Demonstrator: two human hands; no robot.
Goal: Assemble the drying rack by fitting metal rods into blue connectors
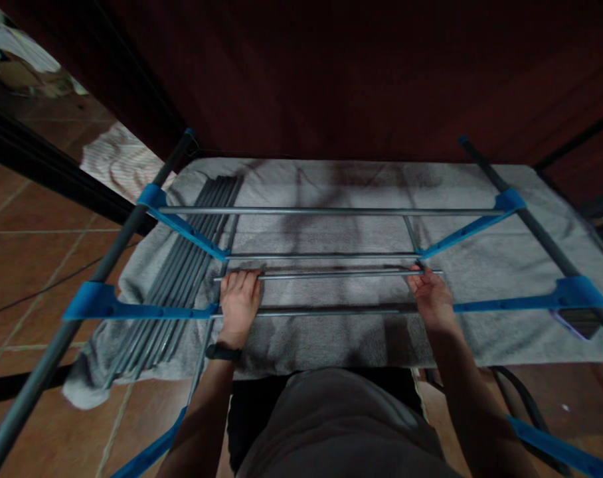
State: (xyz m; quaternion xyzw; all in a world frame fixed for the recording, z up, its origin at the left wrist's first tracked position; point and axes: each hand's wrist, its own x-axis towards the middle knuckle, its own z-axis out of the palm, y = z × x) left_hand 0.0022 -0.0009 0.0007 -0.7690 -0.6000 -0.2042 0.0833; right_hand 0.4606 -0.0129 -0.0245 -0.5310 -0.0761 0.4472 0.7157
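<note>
A thin grey metal rod (331, 274) runs level between my two hands, above the cloth. My left hand (239, 302), a dark band at its wrist, has its fingers wrapped over the rod near its left end. With palm turned up, my right hand (432, 295) pinches the rod near its right end. Around them stands a rack frame of grey posts (545, 236) and blue plastic brackets (95, 302). One crossbar (331, 211) joins the far brackets, and a lower crossbar (321, 256) lies just beyond the held rod. Another crossbar (331, 311) passes nearer my body.
Several loose grey rods (182, 265) lie side by side on the grey cloth (321, 189) at the left. A phone (580, 323) rests at the right edge near a bracket. A dark red curtain (331, 79) hangs behind. Tiled floor (32, 265) shows at left.
</note>
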